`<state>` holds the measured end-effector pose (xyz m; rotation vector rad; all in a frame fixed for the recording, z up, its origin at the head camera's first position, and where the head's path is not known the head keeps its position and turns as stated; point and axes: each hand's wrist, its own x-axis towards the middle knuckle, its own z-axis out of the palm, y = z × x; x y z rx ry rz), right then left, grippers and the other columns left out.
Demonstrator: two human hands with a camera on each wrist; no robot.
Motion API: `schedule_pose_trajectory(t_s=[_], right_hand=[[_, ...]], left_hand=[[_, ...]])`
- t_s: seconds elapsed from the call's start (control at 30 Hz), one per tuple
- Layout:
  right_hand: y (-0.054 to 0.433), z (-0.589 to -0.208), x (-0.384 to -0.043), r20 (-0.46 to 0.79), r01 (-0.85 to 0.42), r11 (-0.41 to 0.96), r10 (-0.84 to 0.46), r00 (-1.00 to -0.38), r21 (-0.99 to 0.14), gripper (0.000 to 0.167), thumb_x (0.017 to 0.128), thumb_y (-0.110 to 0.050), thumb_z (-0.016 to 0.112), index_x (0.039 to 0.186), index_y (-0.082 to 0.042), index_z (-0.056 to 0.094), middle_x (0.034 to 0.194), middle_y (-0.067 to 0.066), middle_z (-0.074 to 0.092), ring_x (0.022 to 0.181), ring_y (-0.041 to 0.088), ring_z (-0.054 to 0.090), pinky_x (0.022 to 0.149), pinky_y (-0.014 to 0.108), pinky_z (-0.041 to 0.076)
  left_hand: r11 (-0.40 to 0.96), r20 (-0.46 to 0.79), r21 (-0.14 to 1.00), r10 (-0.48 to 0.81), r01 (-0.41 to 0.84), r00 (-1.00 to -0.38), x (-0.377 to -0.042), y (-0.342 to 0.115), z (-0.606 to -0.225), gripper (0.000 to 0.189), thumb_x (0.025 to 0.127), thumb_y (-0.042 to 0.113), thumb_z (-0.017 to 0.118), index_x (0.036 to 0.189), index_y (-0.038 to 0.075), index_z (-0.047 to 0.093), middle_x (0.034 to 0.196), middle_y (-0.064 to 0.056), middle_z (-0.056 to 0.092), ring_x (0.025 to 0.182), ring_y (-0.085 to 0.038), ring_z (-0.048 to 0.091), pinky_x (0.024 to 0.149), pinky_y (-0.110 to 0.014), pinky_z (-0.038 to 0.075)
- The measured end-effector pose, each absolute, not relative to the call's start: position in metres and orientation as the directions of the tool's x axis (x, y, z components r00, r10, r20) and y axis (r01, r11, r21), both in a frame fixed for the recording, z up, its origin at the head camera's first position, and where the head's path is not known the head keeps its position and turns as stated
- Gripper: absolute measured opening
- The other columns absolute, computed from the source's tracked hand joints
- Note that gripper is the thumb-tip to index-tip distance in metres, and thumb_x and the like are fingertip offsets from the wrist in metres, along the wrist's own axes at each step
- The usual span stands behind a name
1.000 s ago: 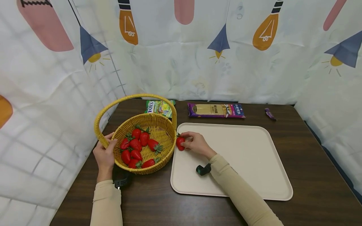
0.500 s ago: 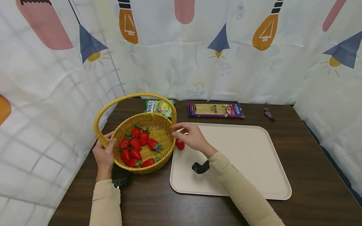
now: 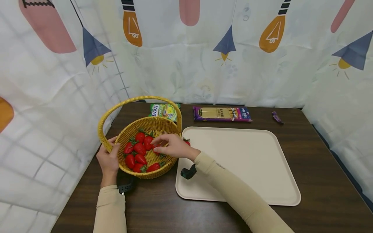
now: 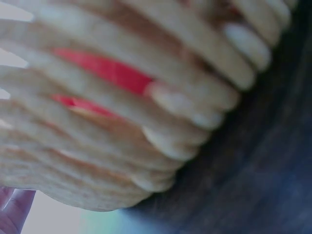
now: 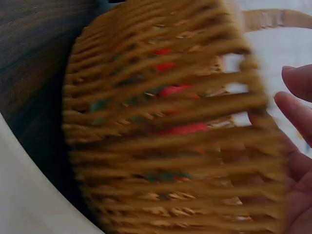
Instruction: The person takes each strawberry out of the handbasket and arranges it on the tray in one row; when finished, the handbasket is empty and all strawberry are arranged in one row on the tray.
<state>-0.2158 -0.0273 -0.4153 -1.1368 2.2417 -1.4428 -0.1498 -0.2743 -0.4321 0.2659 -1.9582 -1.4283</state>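
Observation:
A yellow wicker basket (image 3: 151,176) with a tall arched handle holds several red strawberries (image 3: 140,149) with green leaves. My left hand (image 3: 108,161) grips its left side at the foot of the handle. Over the basket's right rim reaches my right hand (image 3: 176,147), thumb and fingers apart, fingertips right at a strawberry (image 3: 156,148) they partly cover. Another strawberry (image 3: 187,141) lies at the left end of the beige tray (image 3: 233,161), mostly hidden behind the right hand. In the right wrist view, the basket's woven wall (image 5: 170,146) stands before the fingers (image 5: 297,83).
Along the back of the dark wooden table (image 3: 326,181) lie a green FOX'S bag (image 3: 164,110), a purple noodle packet (image 3: 222,114) and a small purple wrapped candy (image 3: 277,117). The tray sits close to the basket's right side. A patterned curtain (image 3: 186,71) hangs behind.
My right hand has let go of a strawberry at the tray's left end and moved left over the rim into the basket. The left hand and basket have stayed put.

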Motion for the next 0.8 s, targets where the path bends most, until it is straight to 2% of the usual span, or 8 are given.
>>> schedule_pose_trajectory(t_s=[0.1,0.27,0.33,0.47,0.57,0.63,0.73,0.8], right_hand=[[-0.036,-0.42,-0.217,0.174,-0.499,0.248,-0.735,-0.655,-0.83,0.025,0.092,-0.02,0.067,0.116,-0.01,0.07,0.106,0.0,0.072,0.088,0.007,0.063,0.078,0.019,0.05],[-0.041,-0.421,-0.224,0.136,-0.533,0.287,-0.773,-0.62,-0.796,0.027,0.092,-0.021,0.068,0.116,-0.009,0.069,0.103,-0.002,0.071,0.09,0.008,0.065,0.079,0.017,0.049],[-0.042,-0.42,-0.229,0.103,-0.504,0.275,-0.793,-0.6,-0.819,0.028,0.091,-0.019,0.068,0.117,-0.008,0.068,0.101,-0.002,0.07,0.09,0.011,0.066,0.078,0.019,0.05],[-0.046,-0.417,-0.236,0.023,-0.374,0.231,-0.826,-0.564,-0.898,0.032,0.091,-0.017,0.069,0.121,-0.004,0.066,0.1,-0.001,0.069,0.09,0.024,0.068,0.075,0.029,0.055],[-0.052,-0.417,-0.239,0.003,-0.355,0.217,-0.85,-0.527,-0.909,0.033,0.091,-0.016,0.068,0.122,-0.003,0.065,0.101,0.001,0.069,0.09,0.03,0.066,0.074,0.031,0.055],[-0.054,-0.418,-0.24,0.007,-0.411,0.23,-0.866,-0.5,-0.882,0.032,0.091,-0.017,0.069,0.12,-0.004,0.067,0.103,0.001,0.07,0.092,0.022,0.066,0.077,0.026,0.053],[-0.056,-0.418,-0.241,0.006,-0.511,0.261,-0.887,-0.462,-0.819,0.029,0.09,-0.016,0.07,0.117,-0.004,0.069,0.106,0.002,0.071,0.092,0.008,0.063,0.08,0.019,0.049],[-0.057,-0.419,-0.242,-0.018,-0.537,0.278,-0.899,-0.438,-0.797,0.03,0.089,-0.014,0.071,0.117,-0.004,0.069,0.109,0.005,0.071,0.094,0.003,0.061,0.082,0.017,0.048]], left_hand=[[0.371,0.411,0.899,-0.535,0.232,-0.738,-0.151,-0.273,-0.433,0.017,0.089,-0.003,0.06,0.082,-0.016,0.052,0.116,-0.029,0.065,0.097,-0.009,0.062,0.072,-0.016,0.042],[0.361,0.41,0.902,-0.552,0.234,-0.726,-0.153,-0.272,-0.433,0.017,0.088,-0.004,0.059,0.08,-0.016,0.051,0.117,-0.03,0.064,0.099,-0.012,0.062,0.073,-0.016,0.042],[0.356,0.403,0.906,-0.562,0.228,-0.723,-0.152,-0.271,-0.433,0.017,0.088,-0.003,0.059,0.08,-0.016,0.051,0.117,-0.03,0.064,0.1,-0.013,0.062,0.074,-0.016,0.043],[0.335,0.399,0.911,-0.568,0.241,-0.72,-0.153,-0.273,-0.435,0.016,0.089,-0.002,0.059,0.082,-0.016,0.054,0.12,-0.028,0.064,0.103,-0.016,0.062,0.078,-0.015,0.043],[0.322,0.394,0.914,-0.564,0.246,-0.725,-0.153,-0.273,-0.436,0.016,0.09,-0.001,0.06,0.084,-0.016,0.057,0.123,-0.026,0.063,0.109,-0.021,0.061,0.082,-0.015,0.043],[0.322,0.389,0.916,-0.56,0.24,-0.731,-0.152,-0.272,-0.435,0.018,0.091,-0.001,0.06,0.085,-0.017,0.057,0.125,-0.024,0.062,0.114,-0.024,0.06,0.084,-0.014,0.043],[0.318,0.384,0.918,-0.555,0.239,-0.738,-0.152,-0.271,-0.436,0.02,0.092,-0.001,0.059,0.082,-0.018,0.056,0.125,-0.024,0.062,0.114,-0.024,0.06,0.083,-0.014,0.043],[0.31,0.382,0.919,-0.553,0.243,-0.74,-0.153,-0.271,-0.436,0.021,0.092,-0.001,0.059,0.08,-0.018,0.055,0.125,-0.024,0.062,0.113,-0.023,0.061,0.082,-0.014,0.043]])
